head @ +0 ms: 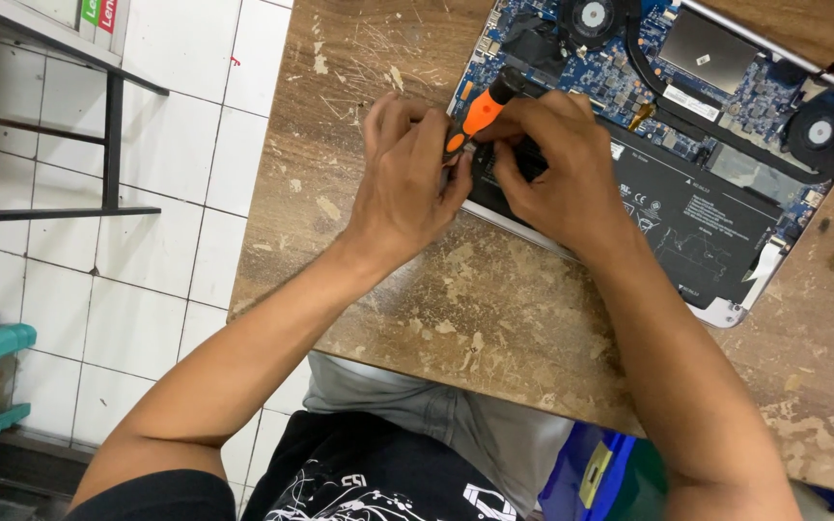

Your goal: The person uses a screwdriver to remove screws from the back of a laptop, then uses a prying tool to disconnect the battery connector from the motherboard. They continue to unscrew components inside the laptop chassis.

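Orange-handled screwdriver gripped by left hand over glossy black battery.

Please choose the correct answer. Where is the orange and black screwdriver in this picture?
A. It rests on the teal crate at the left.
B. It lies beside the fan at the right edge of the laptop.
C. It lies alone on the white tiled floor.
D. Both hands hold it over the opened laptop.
D: the left hand and the right hand both close around the screwdriver, above the opened laptop on the worn wooden table.
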